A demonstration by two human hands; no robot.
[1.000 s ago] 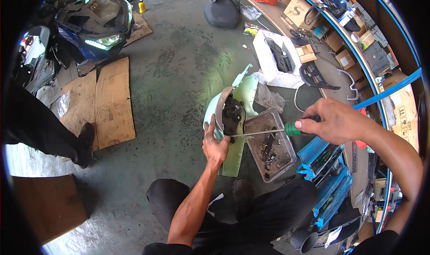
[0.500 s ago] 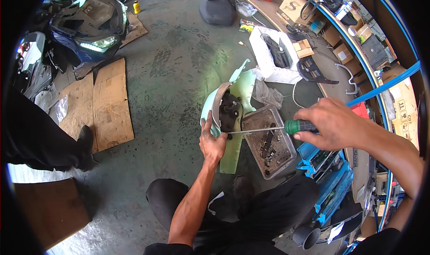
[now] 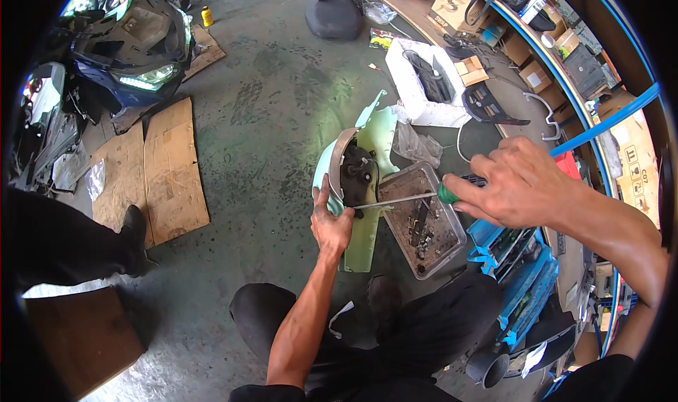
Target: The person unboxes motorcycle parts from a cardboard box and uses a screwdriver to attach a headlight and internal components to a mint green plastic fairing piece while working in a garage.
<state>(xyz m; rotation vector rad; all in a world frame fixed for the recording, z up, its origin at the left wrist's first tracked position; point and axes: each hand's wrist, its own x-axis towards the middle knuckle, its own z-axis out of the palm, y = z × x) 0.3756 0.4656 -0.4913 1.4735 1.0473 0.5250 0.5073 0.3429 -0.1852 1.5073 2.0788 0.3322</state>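
My left hand (image 3: 330, 222) grips the near edge of a pale green scooter body panel (image 3: 362, 246), with a black headlight unit (image 3: 359, 172) set in it. In my right hand (image 3: 512, 186) is a long screwdriver (image 3: 446, 192) with a green and black handle, its shaft lying nearly level and pointing left. The tip reaches the panel's edge beside my left thumb; the screw or hole there is too small to make out. Under the shaft a clear plastic tray (image 3: 441, 266) holds small screws, clips and a dark strip.
A white foam box (image 3: 402, 70) with a black part stands beyond the tray. Blue-framed bins (image 3: 530, 289) are near my right knee, below a crowded shelf. Flattened cardboard (image 3: 169, 169) lies left, by another person's leg (image 3: 70, 232) and a dark blue scooter (image 3: 131, 56).
My right hand has turned on the screwdriver's handle, its knuckles now higher and its fingers wrapped further round. The left hand keeps its hold on the panel. The whole view has shifted slightly.
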